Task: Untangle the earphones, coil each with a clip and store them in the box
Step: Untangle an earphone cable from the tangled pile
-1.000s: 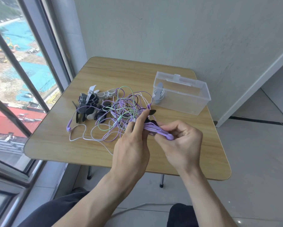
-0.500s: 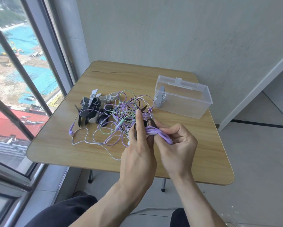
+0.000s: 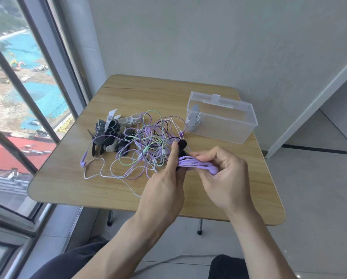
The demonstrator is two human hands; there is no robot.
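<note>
Pinching a coiled bundle of purple earphones (image 3: 196, 164), the right hand (image 3: 224, 178) is curled around its smooth, rounded earbud end; the left hand (image 3: 168, 182) grips a black clip (image 3: 182, 147) against the same bundle. No readable writing or brand is seen. Thin, glossy cords in purple, green and white lie tangled (image 3: 148, 146) on the wood-grain table (image 3: 72, 178). Soft grey, black and white clips (image 3: 110, 133) are heaped beside them. 1 coiled white earphone (image 3: 194, 119) is stored in the clear, rectangular plastic box (image 3: 228, 125).
</note>
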